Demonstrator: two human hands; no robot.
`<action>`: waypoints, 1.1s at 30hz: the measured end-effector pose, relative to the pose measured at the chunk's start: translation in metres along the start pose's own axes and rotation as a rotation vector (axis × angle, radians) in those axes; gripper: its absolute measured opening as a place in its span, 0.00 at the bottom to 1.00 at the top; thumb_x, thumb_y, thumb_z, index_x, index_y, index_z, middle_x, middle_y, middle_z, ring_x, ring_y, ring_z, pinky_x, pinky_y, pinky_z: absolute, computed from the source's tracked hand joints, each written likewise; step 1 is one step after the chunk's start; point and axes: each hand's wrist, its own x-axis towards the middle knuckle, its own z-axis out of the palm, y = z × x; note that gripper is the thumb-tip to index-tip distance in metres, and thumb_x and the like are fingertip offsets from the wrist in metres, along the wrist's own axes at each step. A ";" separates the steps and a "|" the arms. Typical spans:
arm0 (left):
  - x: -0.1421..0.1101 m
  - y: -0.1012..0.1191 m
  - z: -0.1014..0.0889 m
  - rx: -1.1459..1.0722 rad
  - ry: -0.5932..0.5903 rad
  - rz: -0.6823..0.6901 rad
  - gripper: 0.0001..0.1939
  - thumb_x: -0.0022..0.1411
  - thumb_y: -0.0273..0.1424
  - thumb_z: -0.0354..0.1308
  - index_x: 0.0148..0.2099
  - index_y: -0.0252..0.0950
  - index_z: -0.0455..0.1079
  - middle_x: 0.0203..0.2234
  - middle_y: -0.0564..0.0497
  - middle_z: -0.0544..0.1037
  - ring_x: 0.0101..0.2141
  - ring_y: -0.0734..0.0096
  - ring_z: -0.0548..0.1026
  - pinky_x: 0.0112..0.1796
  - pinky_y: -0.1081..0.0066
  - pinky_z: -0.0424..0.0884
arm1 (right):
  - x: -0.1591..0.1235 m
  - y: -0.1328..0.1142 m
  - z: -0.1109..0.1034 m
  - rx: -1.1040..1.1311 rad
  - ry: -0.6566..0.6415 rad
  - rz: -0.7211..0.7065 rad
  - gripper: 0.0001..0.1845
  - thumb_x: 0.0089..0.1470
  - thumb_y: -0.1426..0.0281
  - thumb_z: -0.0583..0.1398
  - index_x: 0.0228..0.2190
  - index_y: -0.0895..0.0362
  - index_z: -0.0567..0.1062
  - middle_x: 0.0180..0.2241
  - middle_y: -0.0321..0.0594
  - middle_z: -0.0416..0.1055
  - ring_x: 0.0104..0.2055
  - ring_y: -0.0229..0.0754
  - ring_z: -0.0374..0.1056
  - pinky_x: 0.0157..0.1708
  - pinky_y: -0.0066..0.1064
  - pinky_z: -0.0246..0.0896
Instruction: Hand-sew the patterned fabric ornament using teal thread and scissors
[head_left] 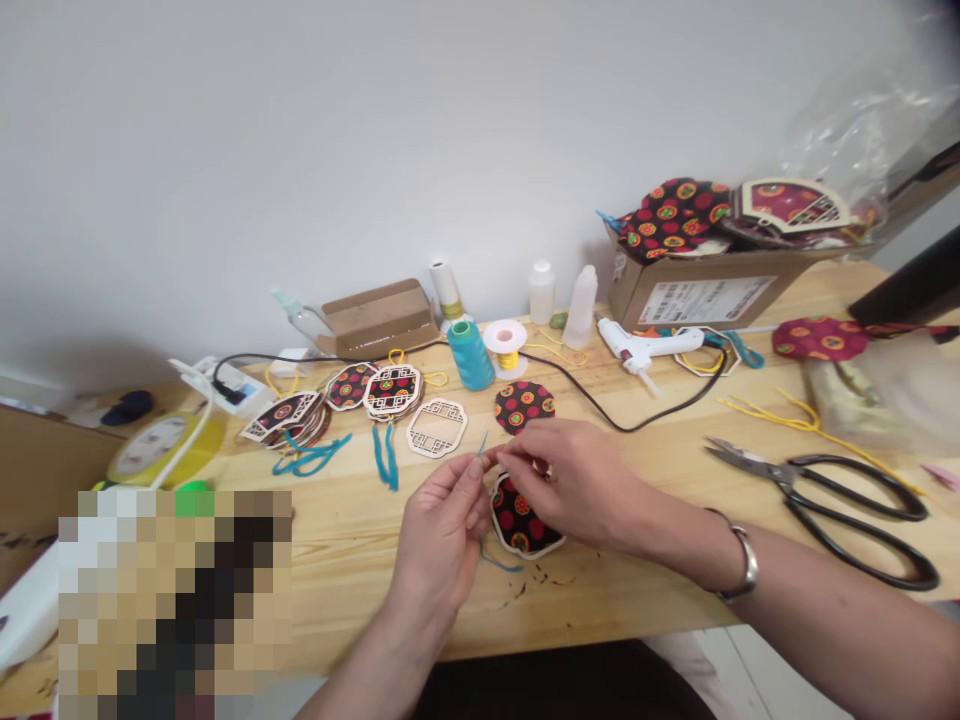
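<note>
In the head view, the left hand (pixel 448 512) pinches a thin blue cord (pixel 482 443) between thumb and forefinger, its tip poking up above the thumb. The right hand (pixel 581 485) brings its bent thumb and fingers up to the left fingertips; whether they grip the cord too cannot be told, since the meeting point is hidden. The framed fabric piece (pixel 516 515) lies on the wooden tabletop (pixel 337 575), partly covered by the right hand, and a strand of blue shows below it. To work the cord well, the left pinch should probably stay firm and close to the working end, so the right fingers can handle it without slipping. A steady, even pull seems wiser than a jerk, and keeping the loose strand clear of the frame's edge would help avoid snags.
</note>
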 end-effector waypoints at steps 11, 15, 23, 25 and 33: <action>-0.002 -0.007 0.002 0.112 -0.033 0.052 0.08 0.52 0.32 0.65 0.33 0.31 0.75 0.14 0.60 0.63 0.16 0.86 0.53 0.17 0.81 0.49 | 0.014 0.010 -0.002 0.803 -0.136 0.521 0.06 0.41 0.69 0.66 0.24 0.58 0.79 0.25 0.36 0.77 0.28 0.36 0.69 0.30 0.27 0.62; -0.003 -0.008 0.003 0.132 -0.052 0.037 0.09 0.51 0.32 0.65 0.34 0.31 0.76 0.14 0.59 0.63 0.16 0.86 0.53 0.18 0.81 0.49 | 0.012 0.007 -0.001 0.883 -0.137 0.529 0.05 0.41 0.69 0.65 0.21 0.59 0.77 0.21 0.34 0.73 0.24 0.33 0.65 0.27 0.25 0.59; -0.003 -0.011 -0.003 0.231 -0.035 0.054 0.08 0.51 0.33 0.64 0.31 0.33 0.76 0.19 0.55 0.71 0.18 0.84 0.61 0.19 0.81 0.54 | 0.014 0.010 -0.002 0.836 -0.042 0.469 0.08 0.40 0.69 0.65 0.18 0.60 0.73 0.18 0.31 0.67 0.21 0.31 0.58 0.23 0.25 0.52; -0.002 -0.011 -0.005 0.305 -0.015 0.087 0.08 0.51 0.34 0.65 0.32 0.34 0.76 0.19 0.55 0.72 0.20 0.83 0.62 0.21 0.81 0.57 | 0.015 0.011 -0.006 0.819 -0.007 0.462 0.10 0.40 0.67 0.65 0.17 0.60 0.72 0.18 0.31 0.65 0.21 0.30 0.56 0.23 0.26 0.51; 0.000 -0.002 -0.008 0.666 -0.011 0.243 0.07 0.53 0.34 0.62 0.34 0.38 0.78 0.27 0.51 0.78 0.30 0.69 0.73 0.35 0.71 0.68 | 0.017 0.020 -0.022 0.829 0.183 0.373 0.13 0.44 0.63 0.65 0.19 0.59 0.72 0.21 0.34 0.70 0.25 0.34 0.64 0.29 0.29 0.59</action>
